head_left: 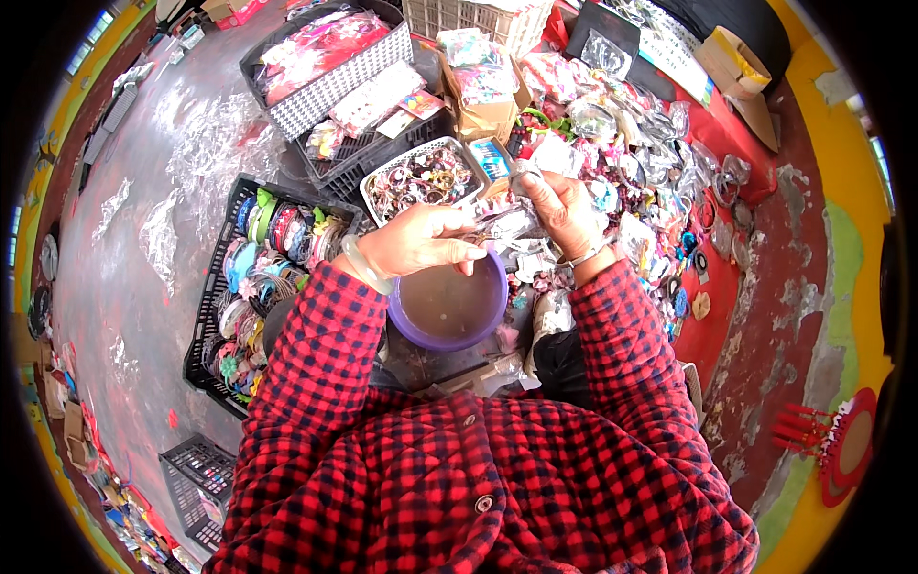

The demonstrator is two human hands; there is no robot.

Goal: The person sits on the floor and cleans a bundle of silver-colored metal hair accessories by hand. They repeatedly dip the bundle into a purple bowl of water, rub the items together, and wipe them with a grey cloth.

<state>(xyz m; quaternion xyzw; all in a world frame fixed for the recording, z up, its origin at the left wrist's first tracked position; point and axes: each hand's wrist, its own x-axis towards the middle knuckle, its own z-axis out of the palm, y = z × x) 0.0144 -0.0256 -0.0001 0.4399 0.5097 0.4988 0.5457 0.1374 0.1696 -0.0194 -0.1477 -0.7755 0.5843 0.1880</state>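
Observation:
My left hand (421, 244) is above the left rim of a purple basin (446, 343) holding murky, brownish liquid. Its thumb and forefinger point right and close around something small and dark that I cannot make out. To the right and slightly higher, my right hand (566, 215) pinches a thin, pale grey strip (525, 172) between thumb and fingers. Just beyond the hands sits a white basket (369, 187) full of hair ties and small trinkets. A bangle (363, 260) circles my left wrist.
A black crate (205, 349) of headbands stands at the left. Stacked crates (325, 100) and a cardboard box (485, 115) are farther away. On the right, bagged hair accessories (622, 182) heap over a red sheet (732, 287). A smaller black crate (196, 469) lies lower left.

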